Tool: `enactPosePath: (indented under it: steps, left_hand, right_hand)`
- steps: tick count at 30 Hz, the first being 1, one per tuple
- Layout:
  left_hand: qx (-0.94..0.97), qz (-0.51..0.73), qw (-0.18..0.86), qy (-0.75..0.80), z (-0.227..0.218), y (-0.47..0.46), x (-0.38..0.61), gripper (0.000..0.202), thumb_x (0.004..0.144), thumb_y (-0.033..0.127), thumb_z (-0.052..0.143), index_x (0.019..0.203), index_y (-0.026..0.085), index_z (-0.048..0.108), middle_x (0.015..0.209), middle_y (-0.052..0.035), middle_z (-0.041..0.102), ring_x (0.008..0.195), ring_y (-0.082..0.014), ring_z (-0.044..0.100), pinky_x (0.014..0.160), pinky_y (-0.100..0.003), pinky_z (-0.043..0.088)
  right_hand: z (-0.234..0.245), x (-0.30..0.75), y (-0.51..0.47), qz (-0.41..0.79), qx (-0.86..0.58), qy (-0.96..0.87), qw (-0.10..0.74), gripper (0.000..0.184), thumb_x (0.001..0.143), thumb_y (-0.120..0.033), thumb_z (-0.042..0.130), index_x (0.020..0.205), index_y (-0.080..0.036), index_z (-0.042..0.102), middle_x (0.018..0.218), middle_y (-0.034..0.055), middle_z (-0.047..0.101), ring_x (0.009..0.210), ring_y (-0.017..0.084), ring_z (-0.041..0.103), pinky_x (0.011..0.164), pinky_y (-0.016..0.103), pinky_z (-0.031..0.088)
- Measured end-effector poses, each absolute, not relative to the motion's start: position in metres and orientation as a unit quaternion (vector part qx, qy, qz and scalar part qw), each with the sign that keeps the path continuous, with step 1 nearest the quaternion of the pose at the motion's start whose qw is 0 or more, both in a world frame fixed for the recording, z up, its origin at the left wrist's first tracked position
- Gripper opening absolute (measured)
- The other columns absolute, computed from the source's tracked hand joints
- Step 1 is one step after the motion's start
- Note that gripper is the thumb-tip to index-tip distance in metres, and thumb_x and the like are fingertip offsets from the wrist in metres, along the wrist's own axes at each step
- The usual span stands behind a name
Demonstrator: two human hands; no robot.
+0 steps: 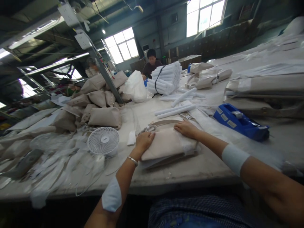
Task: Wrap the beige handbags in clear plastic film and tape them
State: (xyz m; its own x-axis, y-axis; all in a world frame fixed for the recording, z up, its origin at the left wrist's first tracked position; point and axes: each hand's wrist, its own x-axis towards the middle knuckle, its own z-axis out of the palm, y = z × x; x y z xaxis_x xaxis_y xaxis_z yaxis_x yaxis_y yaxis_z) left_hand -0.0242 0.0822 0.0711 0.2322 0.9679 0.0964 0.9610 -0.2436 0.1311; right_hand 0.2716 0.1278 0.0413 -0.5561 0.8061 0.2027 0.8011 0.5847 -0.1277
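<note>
A flat beige handbag (163, 144) lies on the work table in front of me, its curved strap (166, 121) along the far side. My left hand (144, 142) is closed around the bag's left far corner, close to a small coil of pale cord (151, 128). At the far right part of the bag, my right hand (186, 129) grips the top edge, fingers pointing left. A whitish wrapping band (190, 146) crosses the bag's right end. The undersides of both hands are hidden.
Left of the bag stands a white fan (103, 141); a blue tape dispenser (239, 122) sits to the right. White foam tubes (175, 110) lie beyond, near a tied bundle (166, 77). Beige bags (104, 117) pile up behind a metal post (104, 69). A person (152, 65) works across the table.
</note>
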Motion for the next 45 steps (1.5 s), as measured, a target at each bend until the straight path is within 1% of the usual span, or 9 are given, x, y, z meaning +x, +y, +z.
enactPosePath:
  steps: [5, 8, 11, 14, 19, 24, 31, 36, 45]
  left_hand:
    - [0.779, 0.115, -0.001, 0.616, 0.064, 0.071, -0.016, 0.043, 0.101, 0.047, 0.038, 0.117, 0.021, 0.068, 0.114, -0.0090, 0.072, 0.107, -0.0229, 0.065, 0.097, -0.035, 0.049]
    - [0.791, 0.150, 0.002, 0.593, 0.073, 0.060, -0.021, 0.041, 0.100, 0.041, 0.045, 0.134, 0.022, 0.057, 0.134, -0.0077, 0.064, 0.124, -0.0217, 0.058, 0.107, -0.035, 0.044]
    - [0.828, 0.173, 0.041, 0.532, 0.081, 0.033, -0.032, 0.039, 0.100, 0.041, 0.046, 0.132, 0.024, 0.059, 0.136, -0.0054, 0.063, 0.127, -0.0190, 0.057, 0.109, -0.033, 0.044]
    - [0.874, 0.152, 0.036, 0.459, 0.077, -0.004, -0.041, 0.049, 0.094, 0.047, 0.056, 0.137, 0.023, 0.055, 0.140, -0.0084, 0.060, 0.131, -0.0229, 0.055, 0.111, -0.038, 0.045]
    - [0.886, 0.113, -0.108, 0.436, 0.043, -0.040, -0.047, 0.067, 0.089, 0.029, 0.065, 0.150, 0.021, 0.038, 0.154, -0.0132, 0.044, 0.142, -0.0300, 0.041, 0.113, -0.050, 0.042]
    - [0.860, 0.178, -0.184, 0.441, 0.008, -0.041, -0.045, 0.059, 0.094, 0.012, 0.049, 0.151, 0.024, 0.038, 0.150, -0.0110, 0.049, 0.140, -0.0289, 0.045, 0.111, -0.047, 0.044]
    - [0.844, 0.226, -0.202, 0.442, -0.002, -0.042, -0.043, 0.075, 0.091, 0.040, 0.062, 0.155, 0.016, 0.030, 0.152, -0.0174, 0.045, 0.140, -0.0353, 0.043, 0.110, -0.050, 0.041]
    - [0.820, 0.267, -0.227, 0.452, 0.001, -0.035, -0.044, 0.074, 0.094, 0.025, 0.059, 0.157, 0.022, 0.022, 0.148, -0.0134, 0.052, 0.134, -0.0312, 0.051, 0.107, -0.045, 0.045]
    - [0.786, 0.330, -0.225, 0.471, 0.017, -0.038, -0.031, 0.073, 0.093, 0.024, 0.063, 0.156, 0.025, 0.026, 0.143, -0.0089, 0.058, 0.124, -0.0261, 0.061, 0.102, -0.037, 0.050]
  right_hand:
    - [0.058, 0.266, 0.099, 0.004, -0.482, -0.849, 0.215, 0.030, 0.101, -0.028, 0.047, 0.119, -0.014, 0.065, 0.121, 0.0160, 0.068, 0.112, 0.027, 0.062, 0.097, 0.038, 0.043]
    - [0.060, 0.264, 0.041, 0.052, -0.504, -0.782, 0.363, 0.032, 0.101, -0.037, 0.044, 0.103, -0.017, 0.069, 0.101, 0.0122, 0.073, 0.094, 0.025, 0.067, 0.083, 0.035, 0.049]
    - [0.044, 0.256, -0.018, 0.275, -0.517, -0.734, 0.344, 0.046, 0.098, -0.053, 0.044, 0.073, -0.021, 0.066, 0.066, 0.0043, 0.068, 0.062, 0.020, 0.064, 0.062, 0.031, 0.050]
    - [0.022, 0.240, -0.052, 0.582, -0.505, -0.578, 0.268, 0.048, 0.092, -0.063, 0.052, 0.081, -0.020, 0.068, 0.069, 0.0043, 0.070, 0.055, 0.017, 0.064, 0.054, 0.030, 0.054]
    - [0.012, 0.213, -0.058, 0.783, -0.414, -0.335, 0.321, 0.037, 0.086, -0.054, 0.069, 0.096, -0.018, 0.067, 0.115, 0.0138, 0.071, 0.099, 0.023, 0.071, 0.093, 0.039, 0.057]
    - [0.021, 0.189, -0.057, 0.836, -0.328, -0.220, 0.381, 0.023, 0.087, -0.036, 0.068, 0.102, -0.019, 0.066, 0.119, 0.0121, 0.069, 0.115, 0.022, 0.065, 0.111, 0.040, 0.044]
    - [0.031, 0.162, -0.057, 0.804, -0.326, -0.160, 0.471, 0.025, 0.074, -0.030, 0.075, 0.093, -0.016, 0.067, 0.107, 0.0097, 0.073, 0.111, 0.023, 0.067, 0.110, 0.038, 0.043]
    - [0.043, 0.178, -0.058, 0.728, -0.359, -0.362, 0.458, 0.052, 0.078, -0.040, 0.074, 0.123, -0.017, 0.063, 0.129, 0.0138, 0.066, 0.122, 0.028, 0.061, 0.106, 0.045, 0.047]
    - [0.017, 0.371, -0.061, -0.039, -0.651, -0.739, 0.171, 0.045, 0.089, -0.013, 0.061, 0.134, -0.011, 0.061, 0.153, 0.0199, 0.042, 0.145, 0.040, 0.030, 0.116, 0.061, 0.026]
